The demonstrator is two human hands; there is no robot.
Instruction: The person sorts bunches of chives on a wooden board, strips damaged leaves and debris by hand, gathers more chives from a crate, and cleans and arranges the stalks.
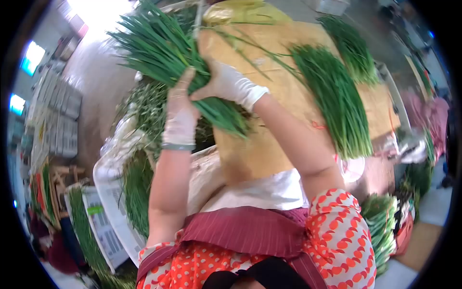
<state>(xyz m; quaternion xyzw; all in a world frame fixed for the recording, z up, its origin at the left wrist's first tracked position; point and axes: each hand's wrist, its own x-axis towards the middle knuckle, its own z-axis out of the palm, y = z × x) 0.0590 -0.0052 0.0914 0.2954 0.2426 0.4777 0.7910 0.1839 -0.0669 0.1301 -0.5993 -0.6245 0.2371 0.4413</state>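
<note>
Both my hands wear pale gloves and grip one large bunch of long green leaves [156, 45] at the upper left of the board. My left hand [182, 113] is wrapped round the bunch from below, its thumb along the leaves. Beside it, my right hand [226, 84] holds the same bunch from the right. The leaf tips fan out to the upper left, and the other end points down right over the edge of the tan board [269, 144]. Two more bunches lie on the board's right side, a larger one [334, 101] and a smaller one [351, 50].
Loose leaves lie across the board's top. A white crate [108, 178] with greens stands at the left, and stacked crates [57, 115] are farther left. More bunches [380, 226] lie at the lower right. A person in dark red [62, 253] is at the lower left.
</note>
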